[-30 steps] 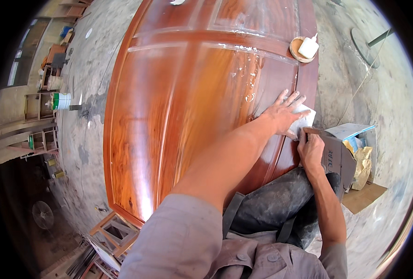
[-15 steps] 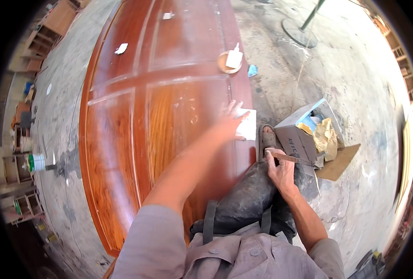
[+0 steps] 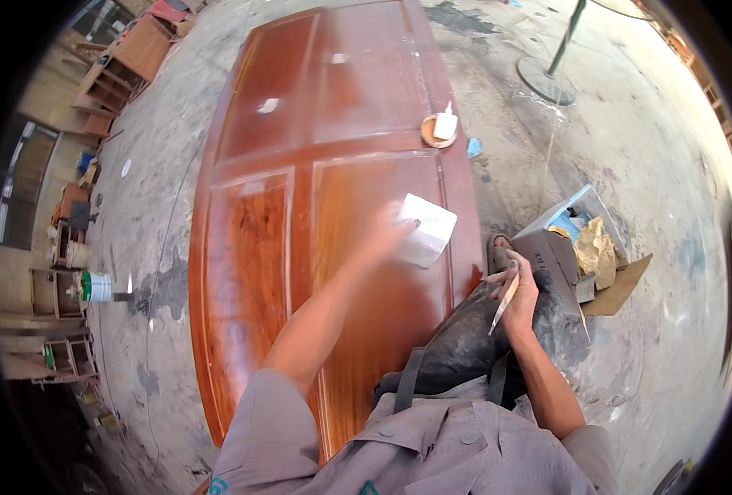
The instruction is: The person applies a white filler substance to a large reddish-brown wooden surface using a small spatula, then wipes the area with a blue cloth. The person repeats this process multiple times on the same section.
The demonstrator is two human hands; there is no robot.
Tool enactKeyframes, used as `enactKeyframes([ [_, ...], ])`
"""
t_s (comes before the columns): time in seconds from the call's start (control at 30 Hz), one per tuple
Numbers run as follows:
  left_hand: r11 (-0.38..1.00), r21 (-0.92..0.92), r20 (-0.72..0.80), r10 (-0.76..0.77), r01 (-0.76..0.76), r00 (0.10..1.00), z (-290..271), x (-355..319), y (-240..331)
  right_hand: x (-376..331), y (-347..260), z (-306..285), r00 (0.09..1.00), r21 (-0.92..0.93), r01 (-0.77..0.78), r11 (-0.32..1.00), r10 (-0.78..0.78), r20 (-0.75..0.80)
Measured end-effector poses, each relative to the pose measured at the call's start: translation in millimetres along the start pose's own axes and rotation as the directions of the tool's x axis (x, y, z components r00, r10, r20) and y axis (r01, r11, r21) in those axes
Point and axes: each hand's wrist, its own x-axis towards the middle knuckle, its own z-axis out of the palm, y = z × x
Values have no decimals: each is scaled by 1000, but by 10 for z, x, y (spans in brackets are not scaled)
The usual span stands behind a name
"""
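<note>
A glossy reddish-brown wooden panel door (image 3: 254, 223) lies flat in front of me and to my left. My left hand (image 3: 389, 221), smeared by motion, reaches over it and grips a white square sheet (image 3: 428, 234), perhaps sandpaper, near the door's right side. Above my right thigh, my right hand (image 3: 526, 299) is closed around a slim tool (image 3: 504, 305) with a wooden handle and a pale, narrow tip. A white nozzle bottle (image 3: 445, 125) rests on a round tan bowl (image 3: 434, 139) at the door's right edge.
An open cardboard box (image 3: 545, 250) with crumpled paper stands right of my foot. A blue scrap (image 3: 475, 148) lies beside the door, and white scraps (image 3: 268, 106) rest on it. Farther right is a green pole on a round base (image 3: 546, 81). Wooden furniture (image 3: 127, 70) lines the left.
My left hand has shifted left across the door, and the white sheet is now turned at an angle. The tool in my right hand has swung to point down toward me. The whole view has shifted.
</note>
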Motion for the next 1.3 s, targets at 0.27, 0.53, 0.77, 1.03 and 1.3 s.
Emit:
enactKeyframes([
  [0.27,424,891,-313,311,163,897,-1378,-1133,-269,1121,770,997,945,-386,-305,871,224,-239],
  [0.53,589,800,-219,109,115,970,-591,-1365,-1117,1201,762,1343,908,-451,-414,791,327,-261],
  [0.77,603,794,-256,210,81,944,-355,-850,-1160,1318,628,1312,893,-533,-451,716,373,-253],
  [1.03,754,640,-351,116,148,929,-514,-587,-1195,1306,588,1392,903,-551,-428,717,371,-218],
  [1.3,636,770,-185,282,-39,941,-144,-895,-1139,1338,629,1376,899,-552,-437,710,371,-234],
])
